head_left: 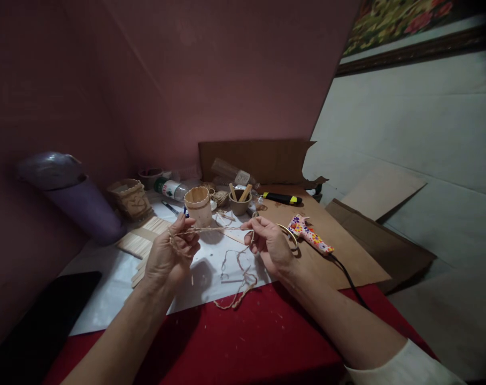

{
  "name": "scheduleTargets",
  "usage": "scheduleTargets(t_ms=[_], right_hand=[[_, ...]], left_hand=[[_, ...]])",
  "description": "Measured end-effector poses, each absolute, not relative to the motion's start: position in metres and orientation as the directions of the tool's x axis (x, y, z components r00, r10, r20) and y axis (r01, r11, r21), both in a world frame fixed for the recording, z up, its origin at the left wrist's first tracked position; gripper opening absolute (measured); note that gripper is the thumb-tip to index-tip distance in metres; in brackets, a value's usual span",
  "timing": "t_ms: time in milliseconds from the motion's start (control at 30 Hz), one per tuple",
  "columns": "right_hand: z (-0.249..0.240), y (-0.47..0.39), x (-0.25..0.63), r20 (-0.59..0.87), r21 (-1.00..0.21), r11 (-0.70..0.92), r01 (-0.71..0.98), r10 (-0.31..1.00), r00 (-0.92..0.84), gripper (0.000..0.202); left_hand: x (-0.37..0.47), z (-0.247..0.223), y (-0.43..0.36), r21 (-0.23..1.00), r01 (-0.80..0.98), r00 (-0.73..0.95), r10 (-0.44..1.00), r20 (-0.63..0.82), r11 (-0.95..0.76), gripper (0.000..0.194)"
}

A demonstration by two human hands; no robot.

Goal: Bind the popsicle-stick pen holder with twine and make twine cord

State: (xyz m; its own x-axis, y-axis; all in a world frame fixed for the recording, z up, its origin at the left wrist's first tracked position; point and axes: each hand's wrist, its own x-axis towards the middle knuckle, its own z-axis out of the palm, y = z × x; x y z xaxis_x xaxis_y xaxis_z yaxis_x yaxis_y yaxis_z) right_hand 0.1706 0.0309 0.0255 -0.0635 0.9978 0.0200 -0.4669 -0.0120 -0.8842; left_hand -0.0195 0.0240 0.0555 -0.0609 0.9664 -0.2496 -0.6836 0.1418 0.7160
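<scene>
A length of braided twine (214, 229) stretches between my two hands above the white paper. My left hand (174, 248) is closed on one end, with a loop of it hanging over the fingers. Thumb and fingertips of my right hand (267, 240) pinch the other end, and loose strands (243, 267) trail below onto the paper and the red cloth. Just beyond my left hand stands a round cup covered in wooden sticks (198, 206), with a scalloped rim. A gold bangle (288, 238) circles my right wrist.
Flat wooden sticks (140, 238) lie at left, near a decorated pot (130, 200) and a purple bottle (78, 198). Behind are plastic bottles (170, 189) and a small pot (240, 203) holding sticks. A flowered glue gun (309, 233) and a yellow-black cutter (283, 198) rest on cardboard (347, 256).
</scene>
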Motion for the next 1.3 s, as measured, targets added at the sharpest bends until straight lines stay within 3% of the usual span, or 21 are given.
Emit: scheduleTargets(t_ms=[100, 233, 367, 633, 800, 967, 1033, 1133, 1200, 1300], right_hand=[[0.026, 0.033, 0.173, 0.016, -0.852, 0.016, -0.524, 1.000, 0.004, 0.015], [0.028, 0.035, 0.175, -0.008, -0.789, 0.031, -0.614, 0.998, 0.060, 0.012], [0.030, 0.035, 0.175, -0.008, -0.804, 0.051, -0.593, 0.995, 0.097, 0.011], [0.027, 0.037, 0.177, 0.000, -0.824, 0.108, -0.556, 0.982, 0.189, 0.013], [0.027, 0.037, 0.178, 0.001, -0.823, 0.125, -0.554, 0.976, 0.220, 0.012], [0.028, 0.036, 0.177, -0.033, -0.825, 0.100, -0.556, 0.974, 0.224, 0.010], [0.030, 0.035, 0.176, -0.040, -0.832, 0.068, -0.551, 0.982, 0.182, 0.011], [0.032, 0.032, 0.174, -0.040, -0.839, 0.014, -0.544, 0.995, 0.087, 0.015], [0.032, 0.031, 0.173, -0.034, -0.838, -0.020, -0.545, 0.999, 0.016, 0.018], [0.029, 0.029, 0.170, 0.010, -0.841, -0.040, -0.539, 0.996, -0.090, 0.019]], left_hand=[[-0.020, 0.059, 0.024, 0.717, -0.687, -0.130, 0.950, -0.286, 0.122, 0.022], [-0.022, 0.060, 0.024, 0.679, -0.721, -0.035, 0.971, -0.237, 0.139, 0.029], [-0.026, 0.057, 0.025, 0.650, -0.745, -0.012, 0.972, -0.234, 0.147, 0.040], [-0.034, 0.050, 0.034, 0.623, -0.771, -0.023, 0.972, -0.235, 0.133, 0.038], [-0.040, 0.048, 0.040, 0.619, -0.785, -0.170, 0.952, -0.255, 0.026, 0.044], [-0.037, 0.053, 0.039, 0.731, -0.671, -0.419, 0.878, -0.232, -0.127, 0.012], [-0.033, 0.056, 0.036, 0.797, -0.592, -0.424, 0.887, -0.181, -0.121, 0.026], [-0.026, 0.057, 0.030, 0.890, -0.434, -0.386, 0.921, -0.045, -0.139, 0.046], [-0.021, 0.054, 0.026, 0.935, -0.320, -0.284, 0.957, 0.063, -0.156, 0.043], [-0.010, 0.047, 0.019, 0.978, -0.174, 0.034, 0.992, 0.120, -0.113, 0.028]])
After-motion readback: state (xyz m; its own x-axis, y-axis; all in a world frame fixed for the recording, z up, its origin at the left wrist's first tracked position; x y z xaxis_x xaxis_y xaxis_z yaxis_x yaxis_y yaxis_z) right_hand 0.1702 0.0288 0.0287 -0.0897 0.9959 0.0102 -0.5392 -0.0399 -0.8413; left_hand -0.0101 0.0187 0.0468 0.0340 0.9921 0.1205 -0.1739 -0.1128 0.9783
